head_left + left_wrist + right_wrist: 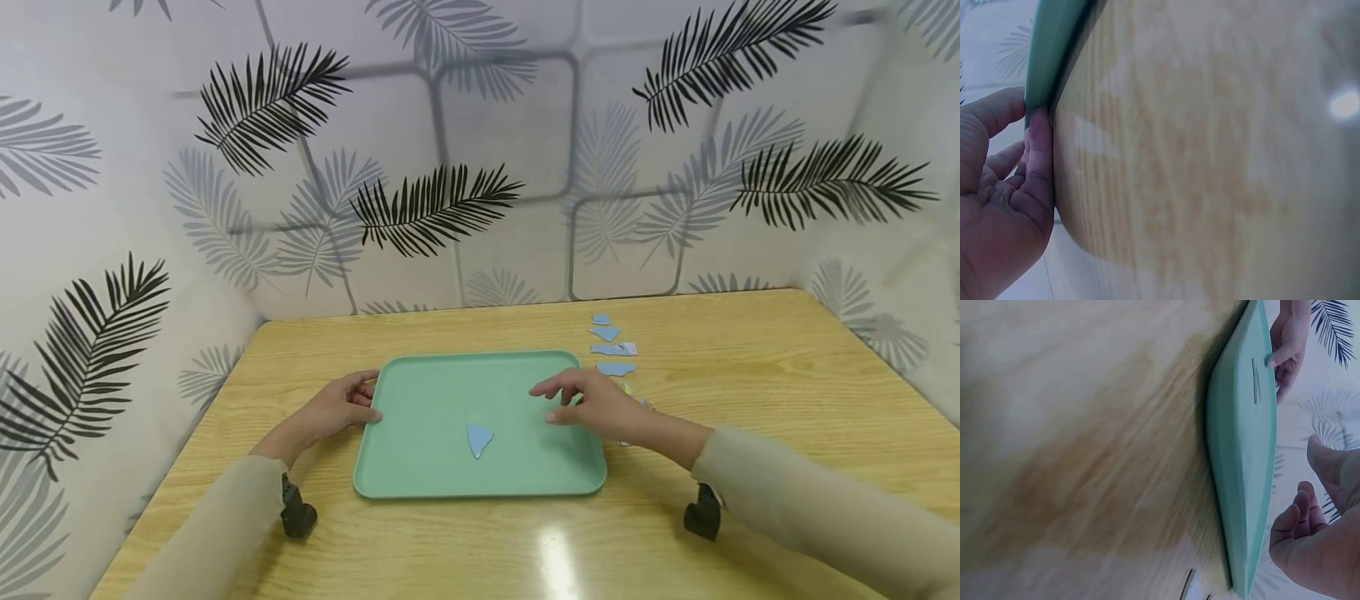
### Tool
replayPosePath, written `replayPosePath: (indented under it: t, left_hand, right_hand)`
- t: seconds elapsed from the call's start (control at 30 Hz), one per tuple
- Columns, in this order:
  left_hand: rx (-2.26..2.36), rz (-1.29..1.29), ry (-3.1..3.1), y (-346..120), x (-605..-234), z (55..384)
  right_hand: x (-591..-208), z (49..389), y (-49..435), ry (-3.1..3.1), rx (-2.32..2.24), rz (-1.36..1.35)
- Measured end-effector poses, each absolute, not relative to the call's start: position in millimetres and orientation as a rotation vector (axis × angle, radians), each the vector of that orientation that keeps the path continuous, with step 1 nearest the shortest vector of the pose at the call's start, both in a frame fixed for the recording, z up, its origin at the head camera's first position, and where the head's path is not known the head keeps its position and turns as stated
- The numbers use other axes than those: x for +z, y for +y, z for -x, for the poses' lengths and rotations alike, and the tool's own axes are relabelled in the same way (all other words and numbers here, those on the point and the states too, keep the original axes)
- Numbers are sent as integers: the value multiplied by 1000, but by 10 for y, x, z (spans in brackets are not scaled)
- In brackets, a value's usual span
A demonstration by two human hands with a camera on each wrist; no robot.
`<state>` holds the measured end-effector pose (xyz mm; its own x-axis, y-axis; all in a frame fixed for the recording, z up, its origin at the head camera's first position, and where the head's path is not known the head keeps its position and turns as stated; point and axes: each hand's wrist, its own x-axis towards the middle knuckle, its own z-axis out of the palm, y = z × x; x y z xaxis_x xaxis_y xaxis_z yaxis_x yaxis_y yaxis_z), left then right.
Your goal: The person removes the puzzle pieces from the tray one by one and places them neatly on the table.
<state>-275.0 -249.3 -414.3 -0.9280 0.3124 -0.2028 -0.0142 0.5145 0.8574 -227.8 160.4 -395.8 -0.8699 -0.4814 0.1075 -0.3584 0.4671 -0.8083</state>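
Note:
A green rectangular tray [420, 475] lies on the table, with one flat light-blue triangular piece [478, 439] on its bare surface. My left hand [341, 407] holds the tray's left rim, thumb over the edge. The left wrist view shows the thumb and fingers of this hand [1007, 175] on opposite sides of the rim. Above the tray's right part hovers my right hand [588, 402], its fingers loosely bent and apart. Nothing shows between thumb and fingers of that hand [1322, 519] in the right wrist view.
Several flat pieces form a column right of the tray, among them a light-blue piece [615, 368] and one with a printed end [611, 349]. My right hand and forearm partly cover the nearer ones. A leaf-patterned wall [502, 242] borders the wooden table [750, 367].

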Motion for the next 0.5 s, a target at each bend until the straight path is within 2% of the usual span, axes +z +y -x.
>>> replayPosePath:
  t: [0.5]
  left_hand:
    - [1377,-233,2425,-2496,-4143,2756]
  right_hand:
    - [-3885,2549,1179,2292,-1135,1013]
